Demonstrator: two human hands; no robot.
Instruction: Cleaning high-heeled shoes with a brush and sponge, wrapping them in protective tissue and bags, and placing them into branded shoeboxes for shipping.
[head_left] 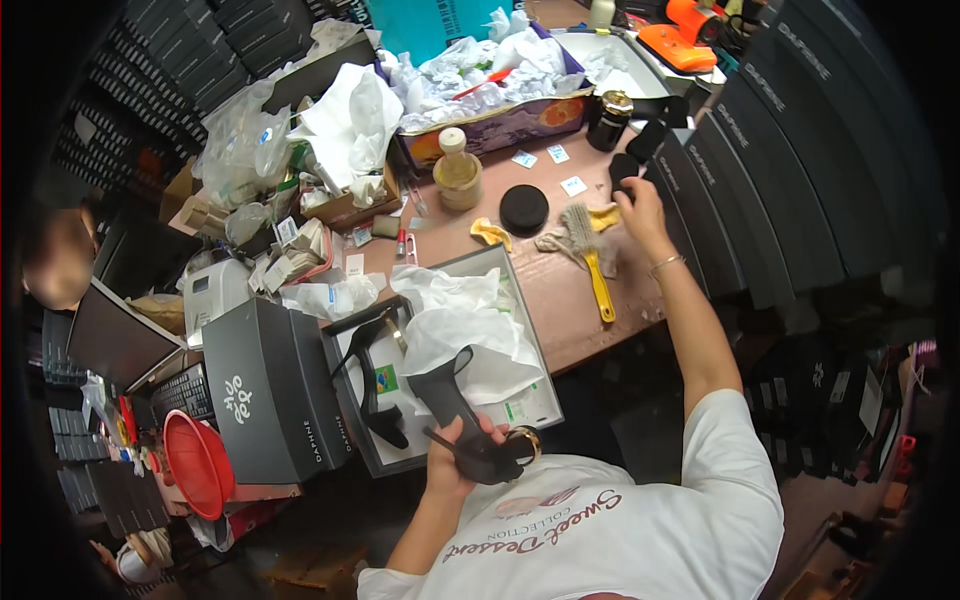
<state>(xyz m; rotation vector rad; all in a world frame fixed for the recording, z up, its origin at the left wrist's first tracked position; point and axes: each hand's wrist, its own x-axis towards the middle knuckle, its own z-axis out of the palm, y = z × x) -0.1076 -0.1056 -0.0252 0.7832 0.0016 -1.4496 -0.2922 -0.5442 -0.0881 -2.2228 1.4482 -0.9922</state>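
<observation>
My left hand (pixel 458 457) is closed around a black high-heeled sandal (pixel 447 393), held above the near edge of an open grey shoe box (pixel 548 385). A gold-coloured ring shows at the sandal's near end. The other black sandal (pixel 375 408) lies in the box's left side, beside crumpled white tissue paper (pixel 470 335). Out at the far right of the table, my right hand (pixel 643 212) has its fingers closed on a small black rounded thing (pixel 624 172), whose kind I cannot make out. A yellow-handled brush (pixel 597 275) rests on a cloth near that hand.
A round black tin (pixel 524 210), a bottle (pixel 457 172) and a dark jar (pixel 609 122) stand on the table. Tall stacks of black shoe boxes (pixel 790 150) border the right. A closed box (pixel 265 400) and a red basket (pixel 198 463) are at left; a person is beyond.
</observation>
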